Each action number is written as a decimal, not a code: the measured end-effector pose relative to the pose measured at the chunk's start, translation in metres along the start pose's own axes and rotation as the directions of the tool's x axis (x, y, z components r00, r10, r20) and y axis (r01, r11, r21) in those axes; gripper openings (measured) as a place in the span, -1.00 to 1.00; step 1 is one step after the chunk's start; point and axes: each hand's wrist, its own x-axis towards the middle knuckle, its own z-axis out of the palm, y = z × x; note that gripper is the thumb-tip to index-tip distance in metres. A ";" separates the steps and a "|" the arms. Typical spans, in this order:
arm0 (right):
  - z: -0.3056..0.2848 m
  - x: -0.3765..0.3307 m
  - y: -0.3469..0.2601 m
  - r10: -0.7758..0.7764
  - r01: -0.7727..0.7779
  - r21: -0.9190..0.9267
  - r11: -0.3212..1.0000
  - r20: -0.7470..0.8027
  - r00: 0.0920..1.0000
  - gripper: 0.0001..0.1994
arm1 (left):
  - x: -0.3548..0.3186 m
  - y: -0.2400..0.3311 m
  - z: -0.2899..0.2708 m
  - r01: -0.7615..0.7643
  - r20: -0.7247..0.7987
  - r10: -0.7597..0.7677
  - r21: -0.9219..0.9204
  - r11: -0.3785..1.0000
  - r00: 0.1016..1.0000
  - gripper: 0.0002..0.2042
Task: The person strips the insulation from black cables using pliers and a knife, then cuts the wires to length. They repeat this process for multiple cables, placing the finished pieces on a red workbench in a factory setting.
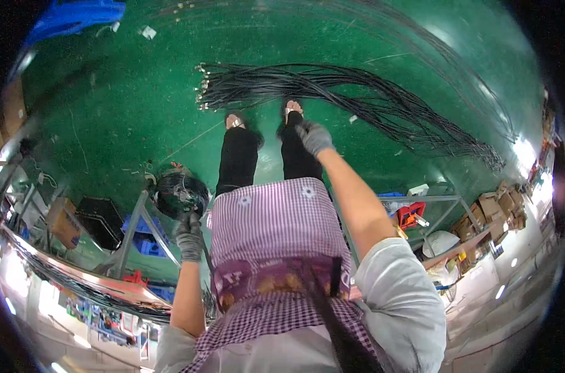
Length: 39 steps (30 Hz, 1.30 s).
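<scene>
My left hand (190,237), in a grey glove, is low at the left beside my apron. Its fingers are curled closed around what looks like a black cable (206,256), which runs back along my forearm. Just beyond the fingertips a round dark bin or coil (182,193) stands on the floor. In front of my right leg is my right hand (315,138), also gloved, with its fingers curled in; whatever they hold, if anything, is too blurred to make out. Beyond my feet a long bundle of black cables (282,84) lies across the floor, metal connectors (201,87) at its left end.
Behind me on the left is a metal-framed bench (133,233) with more black cables along it. A blue crate (147,239) and a black box (99,222) sit under it. To the right are a red bin (411,214) and cardboard boxes (496,208). Blue plastic (74,17) shows far left.
</scene>
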 end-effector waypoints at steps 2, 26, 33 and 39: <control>0.025 0.071 0.016 -0.027 0.029 0.035 0.999 -0.063 0.998 -0.67 | 0.023 0.011 0.037 0.020 0.011 -0.021 0.083 0.996 1.000 -0.78; 0.069 0.211 0.051 -0.314 0.378 0.337 0.862 -0.229 0.921 -0.78 | 0.142 0.040 0.132 0.607 0.076 -0.667 -0.500 0.618 0.741 -0.80; -0.022 0.039 -0.087 -0.440 0.366 0.246 0.898 0.471 0.764 -0.84 | 0.157 0.048 0.105 -0.214 0.226 0.162 0.225 0.951 0.961 -0.53; 0.050 -0.037 -0.176 -0.920 0.758 0.535 0.372 0.106 0.377 -0.81 | 0.159 0.077 -0.054 0.026 -0.027 -0.240 -0.976 0.215 0.970 -0.65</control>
